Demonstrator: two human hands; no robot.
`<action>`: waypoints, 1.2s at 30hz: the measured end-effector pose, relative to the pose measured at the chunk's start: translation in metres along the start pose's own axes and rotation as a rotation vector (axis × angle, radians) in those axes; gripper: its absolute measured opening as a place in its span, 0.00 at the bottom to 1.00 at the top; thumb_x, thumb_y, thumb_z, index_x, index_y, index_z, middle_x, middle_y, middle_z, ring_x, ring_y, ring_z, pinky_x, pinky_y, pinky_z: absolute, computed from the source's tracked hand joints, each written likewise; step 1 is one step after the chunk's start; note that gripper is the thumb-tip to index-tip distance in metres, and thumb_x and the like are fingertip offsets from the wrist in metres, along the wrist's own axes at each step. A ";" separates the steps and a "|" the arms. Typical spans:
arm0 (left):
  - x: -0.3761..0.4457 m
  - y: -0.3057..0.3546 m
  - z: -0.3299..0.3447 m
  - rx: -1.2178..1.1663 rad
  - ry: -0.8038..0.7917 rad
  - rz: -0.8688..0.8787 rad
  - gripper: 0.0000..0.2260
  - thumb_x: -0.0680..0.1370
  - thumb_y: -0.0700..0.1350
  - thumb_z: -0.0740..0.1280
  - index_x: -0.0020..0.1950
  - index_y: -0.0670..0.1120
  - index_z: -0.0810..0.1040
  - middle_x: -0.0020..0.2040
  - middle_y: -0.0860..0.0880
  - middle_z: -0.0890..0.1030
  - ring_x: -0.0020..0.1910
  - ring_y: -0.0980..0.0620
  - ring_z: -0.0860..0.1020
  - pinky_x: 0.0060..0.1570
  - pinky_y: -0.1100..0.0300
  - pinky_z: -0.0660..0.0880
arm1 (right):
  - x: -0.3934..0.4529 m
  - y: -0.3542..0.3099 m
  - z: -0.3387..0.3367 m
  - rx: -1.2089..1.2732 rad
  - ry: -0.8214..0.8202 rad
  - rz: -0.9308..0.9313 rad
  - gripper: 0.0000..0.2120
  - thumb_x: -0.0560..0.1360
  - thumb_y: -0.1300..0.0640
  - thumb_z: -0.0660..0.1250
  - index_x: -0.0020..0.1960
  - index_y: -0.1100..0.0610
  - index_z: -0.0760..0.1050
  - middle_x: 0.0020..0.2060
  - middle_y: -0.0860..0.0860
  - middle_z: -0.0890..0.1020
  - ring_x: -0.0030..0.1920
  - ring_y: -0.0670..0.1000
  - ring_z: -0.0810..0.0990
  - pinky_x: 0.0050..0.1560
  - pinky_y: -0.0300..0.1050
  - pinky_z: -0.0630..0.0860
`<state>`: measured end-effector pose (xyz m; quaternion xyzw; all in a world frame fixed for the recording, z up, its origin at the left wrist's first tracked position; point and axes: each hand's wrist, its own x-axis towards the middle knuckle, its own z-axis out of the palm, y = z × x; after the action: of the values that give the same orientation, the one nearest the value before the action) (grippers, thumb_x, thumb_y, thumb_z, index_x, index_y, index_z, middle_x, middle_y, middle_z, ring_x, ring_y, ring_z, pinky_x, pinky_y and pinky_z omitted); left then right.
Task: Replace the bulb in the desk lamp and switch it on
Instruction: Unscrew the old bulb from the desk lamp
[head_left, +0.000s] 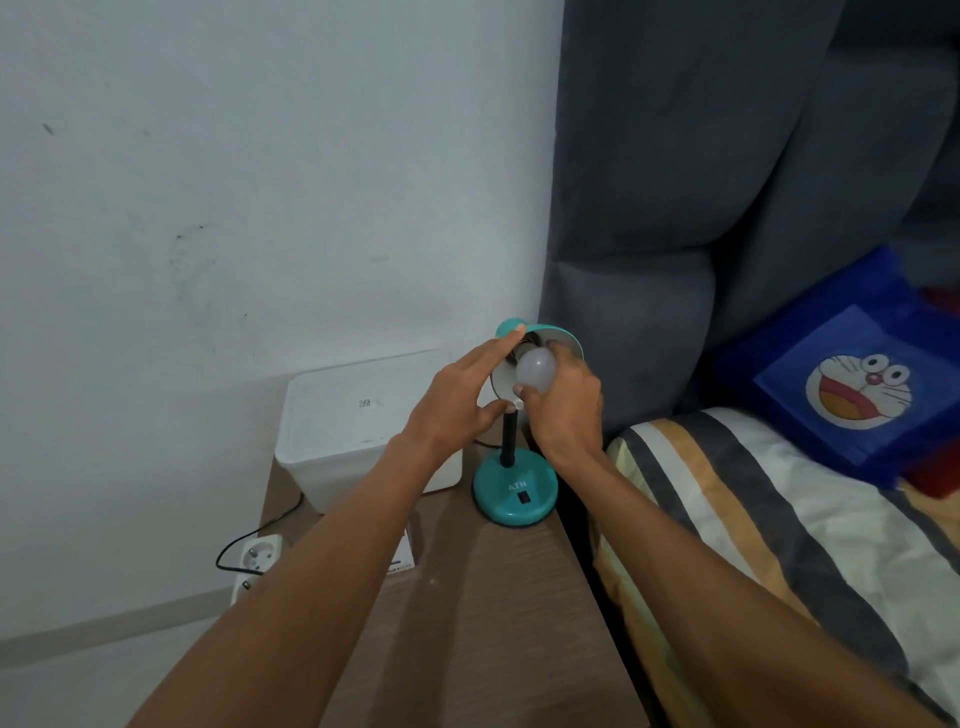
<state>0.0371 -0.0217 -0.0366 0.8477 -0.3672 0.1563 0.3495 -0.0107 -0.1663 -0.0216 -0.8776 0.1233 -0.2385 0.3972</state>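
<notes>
White wall (208, 182) fills the left of the view, with a grey padded headboard (701, 156) to its right and a striped bed (753, 519) below that, a blue cartoon pillow (852, 384) lying on it. Between wall and bed stands a brown table (493, 623).

On the table's far right corner sits the teal lamp (515, 491), its round base carrying a black switch (524, 497), a dark stem rising to a shade (563, 340) tilted with its opening facing the camera. The white bulb (535, 370) is at the mouth of the shade, its round end pointing outward; whether its base sits in the socket cannot be told.

The right hand (566, 410) comes up from below right, fingers and thumb curled round the bulb from underneath and from the right, so the bulb sits above and left of the knuckles. The left hand (457, 402) reaches in from the lower left with fingers nearly straight, their tips resting against the shade's left edge and teal back, the thumb low near the top of the stem; it holds nothing closed in its grip. Both forearms stretch over the table.

Behind the lamp to the left is a white box (358, 431). A socket strip (257, 564) with a black cable (228, 551) hangs beside the table's left edge.
</notes>
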 end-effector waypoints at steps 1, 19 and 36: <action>0.000 0.000 0.000 0.001 0.000 0.002 0.44 0.72 0.38 0.80 0.82 0.51 0.62 0.76 0.47 0.74 0.72 0.48 0.75 0.71 0.54 0.74 | 0.001 0.000 0.000 0.007 -0.005 -0.003 0.28 0.71 0.58 0.77 0.69 0.54 0.72 0.62 0.57 0.79 0.59 0.58 0.80 0.58 0.53 0.78; 0.002 0.002 0.000 0.006 -0.004 -0.014 0.43 0.72 0.38 0.80 0.82 0.50 0.62 0.76 0.47 0.73 0.72 0.48 0.75 0.71 0.53 0.74 | -0.002 0.002 -0.004 0.024 -0.004 0.003 0.30 0.72 0.57 0.76 0.71 0.52 0.71 0.63 0.56 0.77 0.61 0.57 0.79 0.60 0.51 0.76; -0.030 0.023 -0.022 0.074 -0.038 -0.160 0.48 0.73 0.53 0.78 0.83 0.64 0.49 0.84 0.51 0.60 0.81 0.48 0.63 0.75 0.50 0.68 | -0.052 0.000 -0.047 0.184 0.100 -0.047 0.28 0.67 0.58 0.74 0.66 0.49 0.74 0.57 0.52 0.77 0.52 0.47 0.74 0.51 0.39 0.74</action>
<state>-0.0002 -0.0024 -0.0253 0.8895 -0.2988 0.1251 0.3221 -0.0794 -0.1756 -0.0112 -0.8272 0.0998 -0.3015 0.4636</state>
